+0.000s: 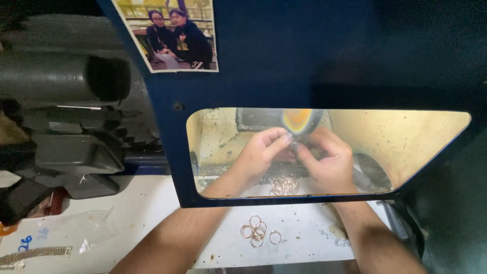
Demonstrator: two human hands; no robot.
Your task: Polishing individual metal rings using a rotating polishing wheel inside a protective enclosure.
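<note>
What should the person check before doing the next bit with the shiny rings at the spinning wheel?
1. Both hands behind the clear shield: ok.
2. Left hand and right hand meet at the wheel: ok.
3. Piece pinched firmly in the fingertips: cannot tell, too small.
4. Spare rings lie apart from the hands on the white bench: ok.
5. Wheel spinning: cannot tell.
</note>
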